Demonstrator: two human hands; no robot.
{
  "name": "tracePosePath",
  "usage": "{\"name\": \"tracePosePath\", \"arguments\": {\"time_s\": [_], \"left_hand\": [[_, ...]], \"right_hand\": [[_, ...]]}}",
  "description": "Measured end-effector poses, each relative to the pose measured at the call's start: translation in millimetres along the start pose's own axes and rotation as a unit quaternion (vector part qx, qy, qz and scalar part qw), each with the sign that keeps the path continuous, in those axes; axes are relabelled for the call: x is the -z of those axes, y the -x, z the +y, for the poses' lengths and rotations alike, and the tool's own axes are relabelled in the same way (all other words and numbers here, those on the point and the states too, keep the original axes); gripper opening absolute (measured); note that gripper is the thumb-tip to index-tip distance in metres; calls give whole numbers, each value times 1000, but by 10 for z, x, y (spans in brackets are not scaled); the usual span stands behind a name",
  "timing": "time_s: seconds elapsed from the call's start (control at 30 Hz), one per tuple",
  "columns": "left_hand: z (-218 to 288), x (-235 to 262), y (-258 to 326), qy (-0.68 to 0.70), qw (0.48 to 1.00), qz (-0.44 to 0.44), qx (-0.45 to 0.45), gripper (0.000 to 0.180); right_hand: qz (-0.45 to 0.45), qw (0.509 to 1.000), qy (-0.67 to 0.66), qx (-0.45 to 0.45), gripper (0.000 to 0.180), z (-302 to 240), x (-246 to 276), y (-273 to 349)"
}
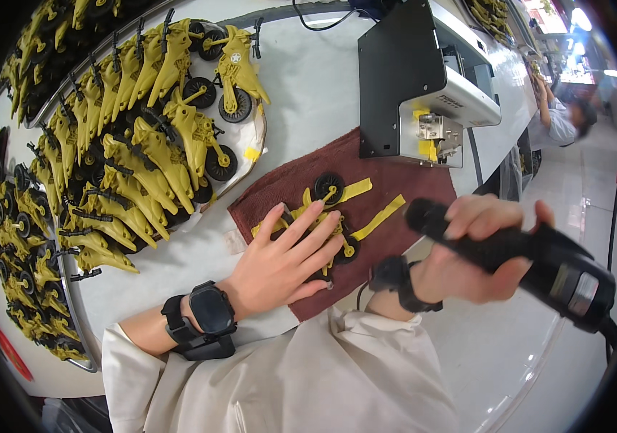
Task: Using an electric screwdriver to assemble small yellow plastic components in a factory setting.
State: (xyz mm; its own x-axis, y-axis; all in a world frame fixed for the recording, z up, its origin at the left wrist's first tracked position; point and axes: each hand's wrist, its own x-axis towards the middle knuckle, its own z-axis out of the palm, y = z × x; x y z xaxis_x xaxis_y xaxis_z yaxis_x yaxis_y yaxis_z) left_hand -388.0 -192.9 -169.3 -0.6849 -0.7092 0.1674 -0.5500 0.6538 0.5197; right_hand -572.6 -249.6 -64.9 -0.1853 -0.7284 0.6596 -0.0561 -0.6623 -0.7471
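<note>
My left hand (287,252) lies flat with spread fingers on a yellow toy motorcycle (337,216) with black wheels, pressing it onto a dark red cloth (402,184) on the white table. My right hand (471,260) is wrapped around a black electric screwdriver (539,256), held sideways just right of the toy. The tool's tip (413,214) points left toward the toy's rear. Both wrists wear black bands, the left one a watch.
A tray (254,141) at the upper left holds several yellow toy motorcycles in rows. More fill trays (12,238) along the left edge. A black and grey machine (424,86) stands behind the cloth. Another person (565,119) sits at the far right.
</note>
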Motion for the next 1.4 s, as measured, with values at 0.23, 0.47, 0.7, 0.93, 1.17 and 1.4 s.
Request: {"name": "tracePosePath", "arguments": {"time_s": [0.23, 0.47, 0.7, 0.93, 1.17, 1.4], "left_hand": [[6, -19, 17, 7, 1000, 8, 3, 63], [0, 3, 16, 2, 1000, 8, 3, 63], [1, -22, 13, 7, 1000, 10, -6, 62], [-25, -8, 18, 7, 1000, 8, 3, 65], [-17, -7, 18, 20, 1000, 9, 3, 66], [-19, 3, 6, 20, 1000, 3, 2, 65]], "right_hand": [[164, 979, 75, 93, 57, 159, 219, -628], [111, 985, 126, 33, 46, 315, 167, -559], [-15, 996, -68, -48, 60, -13, -36, 54], [-59, 990, -111, -66, 76, 231, -356, 176], [-66, 993, -45, -91, 54, 396, -389, 174], [-38, 979, -145, -137, 53, 466, -403, 123]]}}
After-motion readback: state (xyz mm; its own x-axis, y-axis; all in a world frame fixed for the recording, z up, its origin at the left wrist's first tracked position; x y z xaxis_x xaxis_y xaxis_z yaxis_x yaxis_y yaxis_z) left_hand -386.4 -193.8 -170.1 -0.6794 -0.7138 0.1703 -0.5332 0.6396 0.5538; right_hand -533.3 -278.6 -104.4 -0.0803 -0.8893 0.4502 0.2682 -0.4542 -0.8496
